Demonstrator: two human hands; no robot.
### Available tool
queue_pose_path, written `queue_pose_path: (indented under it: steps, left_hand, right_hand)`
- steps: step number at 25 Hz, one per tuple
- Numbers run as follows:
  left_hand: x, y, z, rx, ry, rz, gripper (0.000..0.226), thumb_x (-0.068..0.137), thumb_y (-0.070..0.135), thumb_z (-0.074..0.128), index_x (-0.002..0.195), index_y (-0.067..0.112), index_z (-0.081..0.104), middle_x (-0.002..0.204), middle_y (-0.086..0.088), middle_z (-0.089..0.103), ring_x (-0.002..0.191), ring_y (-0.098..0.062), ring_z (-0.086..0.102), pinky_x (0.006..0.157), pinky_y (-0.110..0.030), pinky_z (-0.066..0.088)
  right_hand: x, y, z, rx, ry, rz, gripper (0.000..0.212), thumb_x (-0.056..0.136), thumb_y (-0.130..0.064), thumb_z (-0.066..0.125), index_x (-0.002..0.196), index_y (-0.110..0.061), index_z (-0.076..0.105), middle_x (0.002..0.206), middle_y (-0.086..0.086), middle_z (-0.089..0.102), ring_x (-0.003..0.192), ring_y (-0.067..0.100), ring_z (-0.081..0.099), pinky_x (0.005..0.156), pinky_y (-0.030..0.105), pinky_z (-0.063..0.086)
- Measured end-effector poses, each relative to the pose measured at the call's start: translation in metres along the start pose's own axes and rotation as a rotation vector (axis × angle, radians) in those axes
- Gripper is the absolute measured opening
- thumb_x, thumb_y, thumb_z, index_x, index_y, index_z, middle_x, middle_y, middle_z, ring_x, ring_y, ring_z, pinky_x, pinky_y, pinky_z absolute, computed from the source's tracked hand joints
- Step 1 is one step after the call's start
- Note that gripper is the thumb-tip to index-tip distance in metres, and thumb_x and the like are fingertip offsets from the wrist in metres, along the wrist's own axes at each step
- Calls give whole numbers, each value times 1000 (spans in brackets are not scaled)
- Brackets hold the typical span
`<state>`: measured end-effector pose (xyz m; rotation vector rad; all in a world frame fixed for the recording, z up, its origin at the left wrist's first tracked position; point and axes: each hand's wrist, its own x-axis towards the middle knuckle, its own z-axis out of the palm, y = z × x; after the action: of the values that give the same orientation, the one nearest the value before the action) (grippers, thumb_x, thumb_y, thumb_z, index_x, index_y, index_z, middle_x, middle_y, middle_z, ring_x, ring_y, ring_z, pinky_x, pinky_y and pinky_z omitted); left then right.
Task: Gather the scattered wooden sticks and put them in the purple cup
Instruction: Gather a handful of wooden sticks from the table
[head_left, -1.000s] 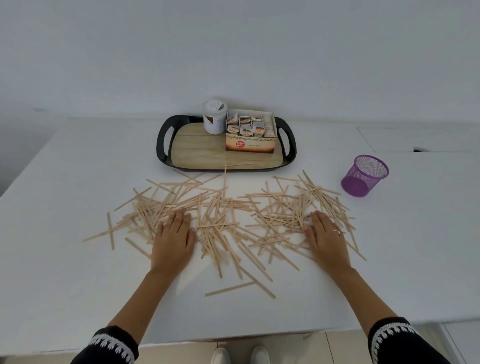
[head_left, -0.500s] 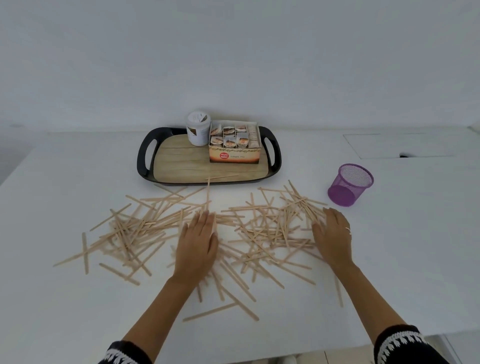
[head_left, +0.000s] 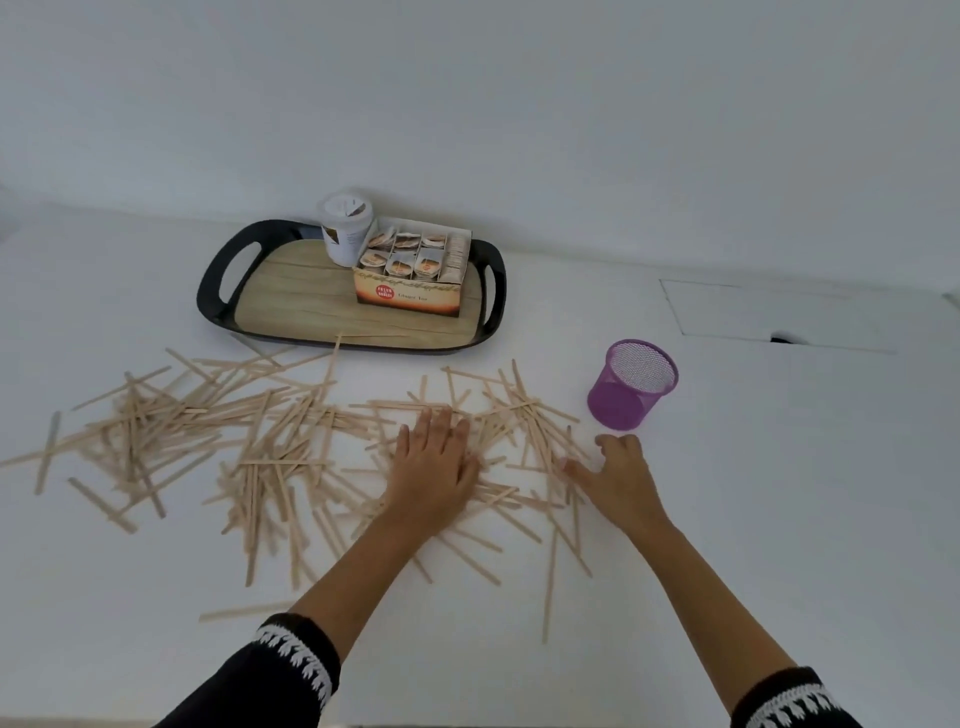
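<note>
Dozens of thin wooden sticks (head_left: 291, 441) lie scattered in loose, crossing heaps across a white table (head_left: 779, 519), running from the far left edge of the view to just short of a purple cup (head_left: 631, 385). Behind the left and middle of the spread sits a black tray (head_left: 218, 275) with a wood-look floor; a white jar (head_left: 345, 228) and an open box of tea sachets (head_left: 413, 273) stand on it, and one stick leans over its front rim. Right of centre, the left hand (head_left: 434, 467) lies palm down on the sticks with fingers straight and close together, pressing flat on the heap; half a second ago it rested nearer the middle of the spread, so it has slid rightward. Just beside it, the right hand (head_left: 615, 475) rests at the right edge of the pile, thumb stretched toward the sticks and fingers bent downward at the knuckles; whether it holds any stick cannot be told. It has also shifted right and now sits near the cup, where before it lay flat. The purple mesh cup stands upright on the table, apart from the sticks, its visible inside showing no sticks. Dark sleeves (head_left: 291, 670) with white trim show at the bottom.
</note>
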<state>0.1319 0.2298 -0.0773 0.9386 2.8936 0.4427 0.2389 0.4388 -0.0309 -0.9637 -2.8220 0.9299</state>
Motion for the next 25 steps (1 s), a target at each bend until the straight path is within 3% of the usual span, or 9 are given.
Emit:
queue_pose_path:
  steps: [3,6,9,13,16,18,21,25]
  left_hand:
    - [-3,5,7,51,55,-15,65,93,48,15,147,18,32,156,-9,27,145,-30,18,115,-49,11]
    - [-2,6,7,31,85,-23,66,92,49,14,146,19,36,155,-7,31,144,-29,21,115,-50,14]
    - [-3,8,5,16,97,-26,65,93,48,15,145,18,39,154,-8,33,144,-30,23,114,-51,17]
    - [-4,8,5,23,79,-30,64,93,48,13,146,19,36,155,-6,30,144,-28,21,115,-49,16]
    - [-4,7,6,29,77,-36,63,94,48,15,146,19,36,155,-6,31,144,-28,22,115,-49,17]
    - [-4,7,7,41,77,-31,62,95,47,16,146,19,36,155,-6,32,144,-28,22,115,-48,17]
    - [-4,5,8,40,77,-29,61,95,47,16,146,19,36,155,-6,31,144,-28,21,115,-48,15]
    - [-4,4,9,41,81,-23,60,96,46,18,145,19,37,154,-6,32,144,-28,23,115,-47,16]
  right_hand:
    - [-26,2,-11,-172,-286,23,83,66,-71,65,114,-7,42,112,2,30,91,19,50,71,27,43]
    - [-57,2,-5,-234,-394,20,91,54,-71,74,111,-12,35,110,2,25,88,20,52,71,30,47]
    - [-71,2,6,-255,-280,22,82,56,-59,81,106,-11,36,104,3,33,85,22,54,69,30,47]
    - [-67,2,0,-153,-245,69,39,78,-43,72,70,-14,46,78,0,48,66,15,49,58,23,36]
    - [-66,-4,3,-278,-196,22,20,91,-26,58,76,-12,60,84,3,63,75,17,60,64,21,41]
    - [-70,-13,9,-388,-150,-14,15,94,-14,49,82,-11,57,97,5,62,76,16,57,64,20,40]
    - [-77,-22,20,-483,-131,-43,8,91,-7,50,86,-12,53,102,4,56,84,17,59,66,20,44]
    - [-65,-32,20,-379,-70,-43,24,87,-14,51,65,-13,41,74,-3,45,70,16,50,51,18,33]
